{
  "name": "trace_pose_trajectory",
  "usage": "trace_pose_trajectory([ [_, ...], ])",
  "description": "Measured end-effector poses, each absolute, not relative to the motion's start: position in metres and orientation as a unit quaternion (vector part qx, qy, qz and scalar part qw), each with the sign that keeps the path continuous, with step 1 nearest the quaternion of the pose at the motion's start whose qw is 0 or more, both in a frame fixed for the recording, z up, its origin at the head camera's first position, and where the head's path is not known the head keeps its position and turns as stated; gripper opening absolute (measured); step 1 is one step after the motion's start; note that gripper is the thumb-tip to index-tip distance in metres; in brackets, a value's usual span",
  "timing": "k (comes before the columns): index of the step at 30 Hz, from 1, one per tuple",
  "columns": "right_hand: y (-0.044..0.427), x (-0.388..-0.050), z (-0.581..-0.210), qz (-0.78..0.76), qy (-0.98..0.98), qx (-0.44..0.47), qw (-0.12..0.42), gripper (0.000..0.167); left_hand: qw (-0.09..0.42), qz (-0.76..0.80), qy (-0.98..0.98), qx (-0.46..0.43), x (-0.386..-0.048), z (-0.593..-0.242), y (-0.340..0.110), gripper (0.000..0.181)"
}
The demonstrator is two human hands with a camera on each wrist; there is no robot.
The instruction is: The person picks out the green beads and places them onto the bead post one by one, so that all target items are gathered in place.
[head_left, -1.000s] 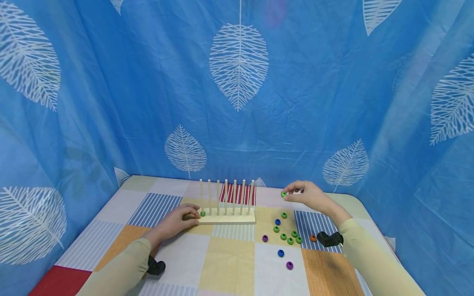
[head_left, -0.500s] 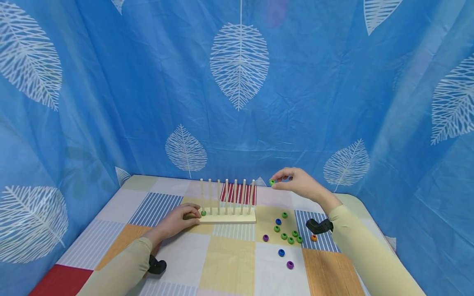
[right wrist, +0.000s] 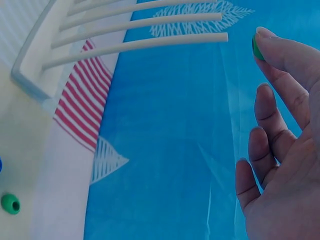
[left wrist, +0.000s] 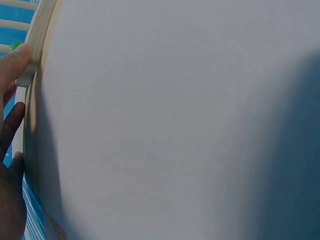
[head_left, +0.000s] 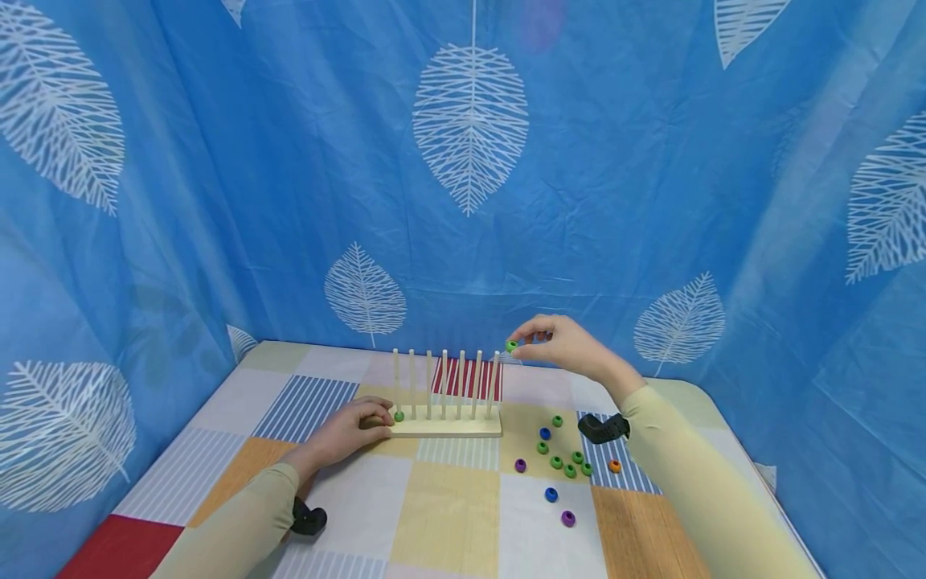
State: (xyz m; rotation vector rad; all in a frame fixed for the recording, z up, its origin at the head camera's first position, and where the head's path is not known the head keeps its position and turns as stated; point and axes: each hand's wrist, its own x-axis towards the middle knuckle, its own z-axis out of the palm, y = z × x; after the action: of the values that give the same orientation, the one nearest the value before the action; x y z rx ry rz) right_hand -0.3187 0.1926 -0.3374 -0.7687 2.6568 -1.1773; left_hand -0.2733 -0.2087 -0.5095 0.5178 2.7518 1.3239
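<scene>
A pale wooden peg board with a row of several upright pegs stands on the table. My left hand holds its left end, and in the left wrist view the thumb lies against the base. One green bead sits at the foot of the leftmost peg. Between thumb and fingertips my right hand pinches another green bead. That bead is in the air, just right of the rightmost peg's top and apart from it. The right wrist view shows the bead mostly covered by the thumb.
Loose beads lie right of the board: several green ones, two blue ones, two purple ones and an orange one. A patchwork cloth covers the table. Blue curtain with white leaves surrounds it.
My right hand has moved left and upward with the green bead, from above the loose beads to near the rightmost peg. The left hand and peg board have stayed put.
</scene>
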Motion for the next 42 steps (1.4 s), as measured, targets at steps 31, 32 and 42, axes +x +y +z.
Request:
trace_pose_trajectory([
  [31,0.123,-0.336,-0.329,-0.401,0.859,-0.304,0.093,0.027,0.026,0.432,0.887,0.160,-0.274,-0.512,-0.209,0.009],
  [32,0.121,-0.336,-0.329,-0.401,0.859,-0.304,0.094,0.027,0.026,0.431,0.887,0.162,-0.274,-0.512,-0.209,0.008],
  [42,0.103,-0.337,-0.326,-0.396,0.854,-0.322,0.104,0.026,0.024,0.425,0.890,0.161,-0.274,-0.508,-0.208,0.007],
])
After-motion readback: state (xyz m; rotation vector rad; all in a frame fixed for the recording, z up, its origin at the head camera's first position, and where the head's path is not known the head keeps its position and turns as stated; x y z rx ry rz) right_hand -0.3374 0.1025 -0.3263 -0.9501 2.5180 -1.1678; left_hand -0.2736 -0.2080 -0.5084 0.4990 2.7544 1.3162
